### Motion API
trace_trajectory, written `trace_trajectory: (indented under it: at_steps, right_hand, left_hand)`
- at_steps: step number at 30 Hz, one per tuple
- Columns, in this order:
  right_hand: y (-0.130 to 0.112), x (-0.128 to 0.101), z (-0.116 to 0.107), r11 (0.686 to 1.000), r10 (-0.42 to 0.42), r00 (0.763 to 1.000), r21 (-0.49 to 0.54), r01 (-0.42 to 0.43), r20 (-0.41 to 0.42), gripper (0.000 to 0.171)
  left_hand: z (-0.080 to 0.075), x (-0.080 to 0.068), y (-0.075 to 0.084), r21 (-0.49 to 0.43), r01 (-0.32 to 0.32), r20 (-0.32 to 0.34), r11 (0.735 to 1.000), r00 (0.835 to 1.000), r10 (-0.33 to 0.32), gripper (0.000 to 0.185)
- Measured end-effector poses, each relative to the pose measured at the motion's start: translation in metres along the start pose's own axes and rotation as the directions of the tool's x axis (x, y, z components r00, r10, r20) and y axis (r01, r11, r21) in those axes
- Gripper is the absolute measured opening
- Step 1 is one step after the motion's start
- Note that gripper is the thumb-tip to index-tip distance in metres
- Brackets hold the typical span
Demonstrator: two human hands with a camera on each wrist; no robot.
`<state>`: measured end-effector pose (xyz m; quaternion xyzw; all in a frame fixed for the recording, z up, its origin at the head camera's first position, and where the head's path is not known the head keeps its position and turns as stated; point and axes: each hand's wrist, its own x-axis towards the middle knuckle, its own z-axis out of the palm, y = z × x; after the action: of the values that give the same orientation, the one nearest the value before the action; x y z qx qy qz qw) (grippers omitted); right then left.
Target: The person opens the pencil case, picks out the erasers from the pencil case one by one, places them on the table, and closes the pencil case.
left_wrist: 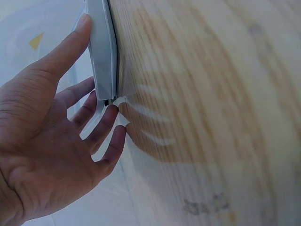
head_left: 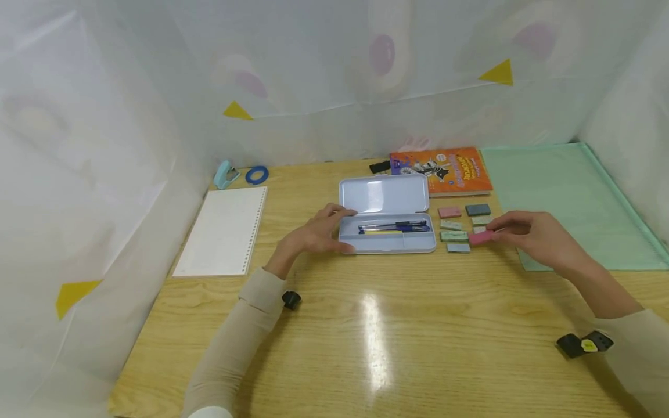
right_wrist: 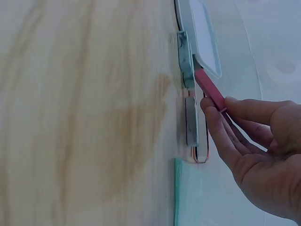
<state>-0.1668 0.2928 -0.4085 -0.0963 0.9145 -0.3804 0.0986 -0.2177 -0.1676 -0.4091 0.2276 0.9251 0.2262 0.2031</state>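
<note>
A pale blue pencil case lies on the table with its lid raised at the back. Several pens rest in its long compartment. My left hand holds the case's left end, thumb at the front edge and fingers toward the hinge side. Between thumb and fingers my right hand pinches a pink eraser, tilted in the right wrist view. It is just right of a green eraser. Around it are a red eraser, a dark blue one and several pale ones.
Behind the case lies an orange book, with a black object beside it. A green mat covers the right side. At left are a white notepad, a light blue stapler and a blue ring of tape.
</note>
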Motion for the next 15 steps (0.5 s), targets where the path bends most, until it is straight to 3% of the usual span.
trace_trajectory:
  at_steps: [15]
  right_hand:
    - [0.0098,-0.0072,-0.0108,0.996,-0.047,0.998,-0.076,0.051,0.052,0.030]
  left_hand:
    - [0.0004,0.0008,0.0001,0.009,0.012,0.010,1.000,1.000,-0.012,0.089]
